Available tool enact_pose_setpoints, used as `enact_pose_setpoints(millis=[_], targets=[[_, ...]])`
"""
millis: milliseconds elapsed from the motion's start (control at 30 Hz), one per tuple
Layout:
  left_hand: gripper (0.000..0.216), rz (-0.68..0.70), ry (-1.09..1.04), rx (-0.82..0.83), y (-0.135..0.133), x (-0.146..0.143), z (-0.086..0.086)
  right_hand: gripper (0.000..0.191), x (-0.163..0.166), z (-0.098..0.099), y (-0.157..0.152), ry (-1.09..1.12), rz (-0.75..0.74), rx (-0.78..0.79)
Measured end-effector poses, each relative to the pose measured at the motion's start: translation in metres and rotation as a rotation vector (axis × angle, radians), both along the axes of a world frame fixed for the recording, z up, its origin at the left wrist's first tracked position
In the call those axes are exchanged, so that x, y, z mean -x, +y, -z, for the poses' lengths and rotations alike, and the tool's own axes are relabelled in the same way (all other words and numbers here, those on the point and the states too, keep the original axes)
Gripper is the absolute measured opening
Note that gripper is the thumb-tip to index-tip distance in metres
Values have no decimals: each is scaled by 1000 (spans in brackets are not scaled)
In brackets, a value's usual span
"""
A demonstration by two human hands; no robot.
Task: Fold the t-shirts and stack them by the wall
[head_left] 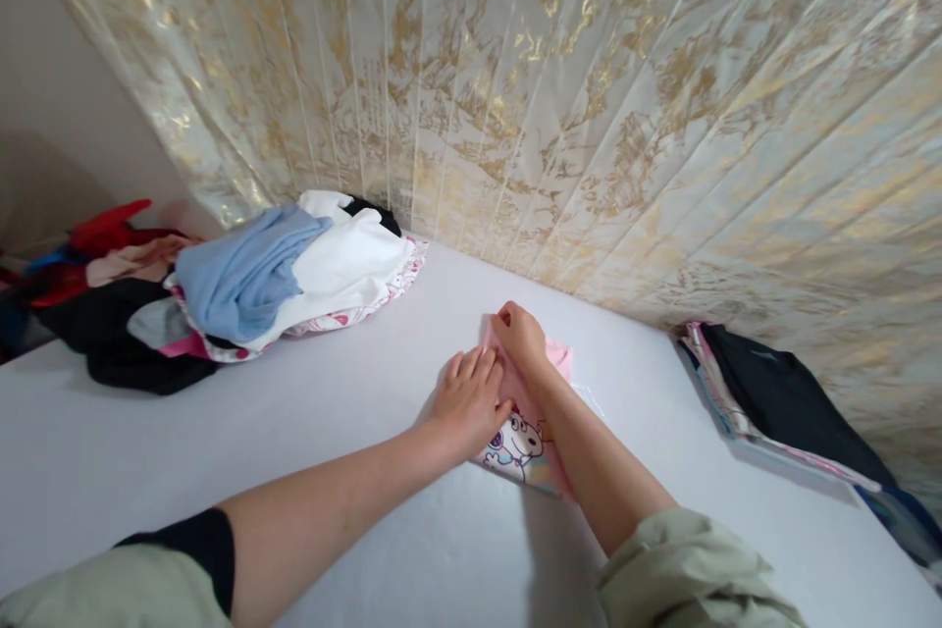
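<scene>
We have the small pink garment (524, 432) folded down small on the white worktop (294, 432) — left hand (467, 402) pressing flat, right hand (521, 336) pinching its far edge. Left of our grip the unsorted heap (242, 285) waits; right, a folded stack (780, 402).

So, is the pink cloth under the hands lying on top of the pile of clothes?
No, the pink cloth lies flat on the white table, apart from the pile of clothes.

white bench (294, 471) was against the wall, messy heap of clothes (242, 285) sat far left, small pink garment (526, 432) mid-bench, flat dark stack (780, 402) off right
</scene>
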State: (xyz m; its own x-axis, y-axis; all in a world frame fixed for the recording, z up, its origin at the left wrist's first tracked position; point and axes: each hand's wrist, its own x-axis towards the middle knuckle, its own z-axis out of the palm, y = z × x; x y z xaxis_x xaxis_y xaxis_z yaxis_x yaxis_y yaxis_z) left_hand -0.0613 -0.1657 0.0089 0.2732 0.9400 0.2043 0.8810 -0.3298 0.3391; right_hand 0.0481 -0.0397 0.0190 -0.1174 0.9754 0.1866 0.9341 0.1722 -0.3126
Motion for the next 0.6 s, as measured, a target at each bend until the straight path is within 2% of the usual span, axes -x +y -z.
enact_pose_setpoints(millis=[167, 267, 400, 500, 600], targets=[[55, 2, 6, -15, 1, 0, 1, 17, 4, 9, 7, 6, 75, -67], [57, -3, 30, -25, 2, 0, 4, 19, -1, 7, 8, 43, 40, -83], [56, -4, 57, -57, 3, 1, 8, 27, -37, -4, 1, 15, -29, -154], [55, -1, 73, -75, 5, 1, 8, 31, -75, -6, -11, -93, 47, -148], [55, -12, 100, -45, 5, 0, 1, 33, -99, 1, -24, -167, 153, -83]])
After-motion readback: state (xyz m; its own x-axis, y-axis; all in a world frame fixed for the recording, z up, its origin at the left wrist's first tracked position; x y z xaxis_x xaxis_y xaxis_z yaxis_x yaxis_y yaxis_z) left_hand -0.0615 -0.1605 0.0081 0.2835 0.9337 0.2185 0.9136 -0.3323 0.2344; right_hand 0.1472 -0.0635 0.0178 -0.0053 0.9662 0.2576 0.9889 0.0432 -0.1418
